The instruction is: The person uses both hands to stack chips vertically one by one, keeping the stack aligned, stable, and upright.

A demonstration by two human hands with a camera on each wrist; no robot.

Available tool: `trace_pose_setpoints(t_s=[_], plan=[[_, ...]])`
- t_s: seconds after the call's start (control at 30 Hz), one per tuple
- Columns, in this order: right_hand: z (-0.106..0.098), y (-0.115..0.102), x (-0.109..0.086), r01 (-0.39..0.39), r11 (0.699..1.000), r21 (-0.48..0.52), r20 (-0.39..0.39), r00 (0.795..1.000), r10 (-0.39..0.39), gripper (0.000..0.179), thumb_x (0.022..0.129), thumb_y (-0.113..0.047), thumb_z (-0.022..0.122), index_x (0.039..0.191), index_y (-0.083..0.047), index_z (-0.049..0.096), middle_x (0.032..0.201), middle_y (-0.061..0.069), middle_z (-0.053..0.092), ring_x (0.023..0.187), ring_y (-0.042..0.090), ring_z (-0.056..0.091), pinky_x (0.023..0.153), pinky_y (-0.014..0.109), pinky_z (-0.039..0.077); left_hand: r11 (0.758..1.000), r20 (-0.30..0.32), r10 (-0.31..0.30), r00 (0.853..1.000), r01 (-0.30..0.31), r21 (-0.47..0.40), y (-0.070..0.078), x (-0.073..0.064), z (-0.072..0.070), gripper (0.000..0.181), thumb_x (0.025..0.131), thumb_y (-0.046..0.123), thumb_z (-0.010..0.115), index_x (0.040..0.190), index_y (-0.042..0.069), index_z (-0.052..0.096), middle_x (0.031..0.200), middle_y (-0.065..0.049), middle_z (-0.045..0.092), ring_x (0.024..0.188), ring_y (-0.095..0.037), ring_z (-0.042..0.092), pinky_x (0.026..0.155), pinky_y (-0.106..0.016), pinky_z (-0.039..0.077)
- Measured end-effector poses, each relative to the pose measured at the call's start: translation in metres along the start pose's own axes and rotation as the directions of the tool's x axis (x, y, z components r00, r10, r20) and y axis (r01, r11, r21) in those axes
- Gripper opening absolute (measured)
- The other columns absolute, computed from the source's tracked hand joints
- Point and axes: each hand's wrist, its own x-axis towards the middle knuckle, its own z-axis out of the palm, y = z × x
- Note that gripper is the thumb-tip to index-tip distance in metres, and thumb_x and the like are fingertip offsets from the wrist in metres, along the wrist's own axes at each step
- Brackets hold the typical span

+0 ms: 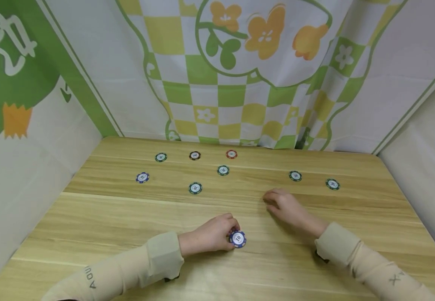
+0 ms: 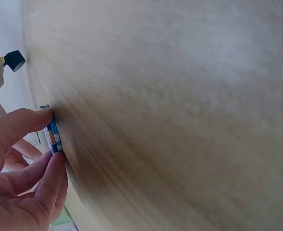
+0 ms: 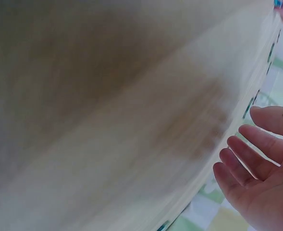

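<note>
My left hand [image 1: 211,233] pinches a blue poker chip [image 1: 238,238] marked 10 between thumb and fingers, low over the wooden table. In the left wrist view the chip [image 2: 54,134] is seen edge-on; whether more than one chip is stacked there I cannot tell. To the right and farther forward, my right hand [image 1: 287,207] hovers over the wood, holding nothing. Its fingers [image 3: 249,159] are spread and loosely bent in the right wrist view. Nearest beyond it lies a green chip [image 1: 295,175].
More chips lie flat and apart toward the far side: blue [image 1: 142,177], green [image 1: 195,188], green [image 1: 223,170], green [image 1: 161,157], black [image 1: 195,155], red [image 1: 231,154] and green [image 1: 332,184]. A patterned curtain [image 1: 229,95] hangs behind the table [image 1: 101,225].
</note>
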Motion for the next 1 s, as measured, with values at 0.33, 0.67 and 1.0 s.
trace_pose_setpoints(t_s=[0.33,0.67,1.0], plan=[[-0.009,0.033,0.008,-0.075,0.997,0.002,0.026,0.997,0.075,0.031,0.081,0.006,0.054,0.112,0.011,0.056,0.117,0.026,0.053,0.110,0.040,0.049,0.092,0.048,0.040,1.000,0.003,0.000,1.000,0.000,-0.007,-0.001,-0.001,0.000,0.037,0.067,0.013,0.078,0.100,0.006,0.062,0.088,0.005,0.050,0.076,-0.003,0.048,0.069,-0.015,0.043],[-0.018,0.061,0.024,-0.094,0.994,-0.057,0.007,0.996,0.094,0.035,0.079,0.009,0.051,0.114,0.016,0.052,0.119,0.035,0.047,0.111,0.048,0.044,0.094,0.053,0.036,1.000,-0.002,0.007,1.000,-0.007,-0.014,-0.003,-0.001,0.000,0.038,0.067,0.014,0.078,0.101,0.006,0.062,0.090,0.004,0.051,0.078,-0.004,0.050,0.071,-0.015,0.044],[-0.025,0.081,0.025,-0.211,0.973,-0.098,0.072,0.973,0.218,0.040,0.085,0.000,0.054,0.122,0.015,0.045,0.128,0.037,0.037,0.118,0.051,0.033,0.100,0.056,0.027,1.000,-0.003,0.012,1.000,-0.012,-0.016,-0.001,-0.002,0.000,0.038,0.067,0.014,0.078,0.101,0.006,0.062,0.089,0.004,0.051,0.077,-0.003,0.049,0.070,-0.014,0.044]])
